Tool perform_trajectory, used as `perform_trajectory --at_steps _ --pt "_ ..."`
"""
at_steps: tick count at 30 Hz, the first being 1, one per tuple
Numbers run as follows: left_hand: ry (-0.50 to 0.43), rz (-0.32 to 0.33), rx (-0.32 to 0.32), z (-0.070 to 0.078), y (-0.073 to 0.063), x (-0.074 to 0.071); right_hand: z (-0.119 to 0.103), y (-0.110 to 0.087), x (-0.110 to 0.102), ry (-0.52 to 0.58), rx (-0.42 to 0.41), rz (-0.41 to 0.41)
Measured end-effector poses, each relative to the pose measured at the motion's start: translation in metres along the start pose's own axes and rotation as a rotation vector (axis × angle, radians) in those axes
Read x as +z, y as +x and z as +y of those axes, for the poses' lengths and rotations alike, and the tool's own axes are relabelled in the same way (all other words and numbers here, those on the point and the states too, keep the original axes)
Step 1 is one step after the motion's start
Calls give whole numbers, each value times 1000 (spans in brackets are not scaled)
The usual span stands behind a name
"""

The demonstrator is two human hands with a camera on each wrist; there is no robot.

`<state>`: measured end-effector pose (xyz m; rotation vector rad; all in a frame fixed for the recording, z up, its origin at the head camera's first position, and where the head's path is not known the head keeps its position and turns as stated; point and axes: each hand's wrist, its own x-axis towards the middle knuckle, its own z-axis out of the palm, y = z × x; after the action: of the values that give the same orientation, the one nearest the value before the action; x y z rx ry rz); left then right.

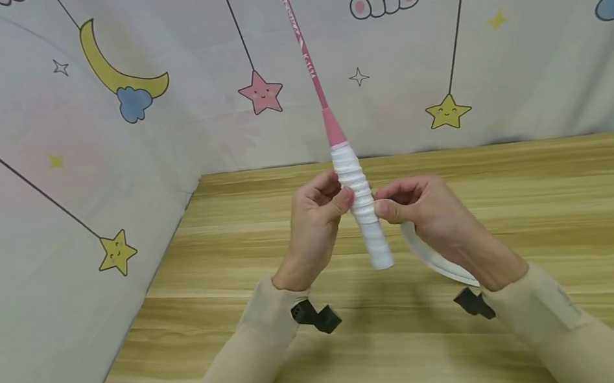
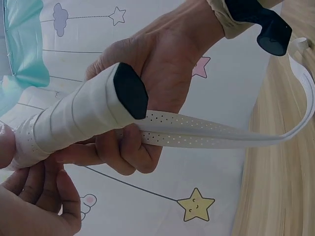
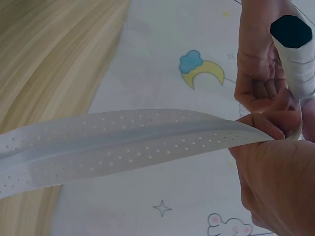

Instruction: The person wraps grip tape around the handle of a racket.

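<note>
A badminton racket (image 1: 307,60) with a pink shaft and cone stands nearly upright, slightly tilted, its handle end low. My left hand (image 1: 314,223) grips the white handle (image 1: 376,247), thumb in front. White perforated grip tape (image 3: 123,140) is wound in ridged turns round the upper handle; the lower handle looks smoother. My right hand (image 1: 434,213) pinches the tape beside the handle, and a loose length hangs from it, curving down behind the wrist. The black butt end (image 2: 131,91) shows in both wrist views. The racket's head is outside the frames.
A wood-grain table (image 1: 401,361) lies beneath the hands. Behind and to the left hangs a white cloth (image 1: 191,122) printed with stars and moons. Small black cameras (image 1: 315,316) are worn on both wrists. A mint-green cloth (image 2: 29,44) shows in the left wrist view.
</note>
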<state>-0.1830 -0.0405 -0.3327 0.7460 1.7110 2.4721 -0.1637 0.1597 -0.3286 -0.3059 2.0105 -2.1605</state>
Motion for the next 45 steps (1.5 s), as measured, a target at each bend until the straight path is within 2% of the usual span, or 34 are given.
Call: perform_trajectory --at_steps 7,14,18,23,26,30,34,39,45 --pt "10 -86 -38 3 -1 0 6 2 -1 99 -15 -131" --pt "-43 -177 -77 4 -1 2 11 2 -4 166 -84 -314" --pt "-51 -216 -69 3 0 1 12 1 -2 179 -135 -311" --pt "-10 -258 -50 2 0 -3 10 1 -1 146 -176 -232" --pt "118 -219 -29 1 -2 -4 9 1 -1 88 -156 -153" --pt "359 -71 28 0 -3 -1 8 1 -2 -16 -102 -46" --pt "505 57 79 -3 -2 4 10 3 -4 -65 -73 9" --pt "585 130 69 -6 -1 7 12 5 -2 -126 -82 52" --pt "593 153 88 -6 0 7 16 6 -1 -182 -82 72"
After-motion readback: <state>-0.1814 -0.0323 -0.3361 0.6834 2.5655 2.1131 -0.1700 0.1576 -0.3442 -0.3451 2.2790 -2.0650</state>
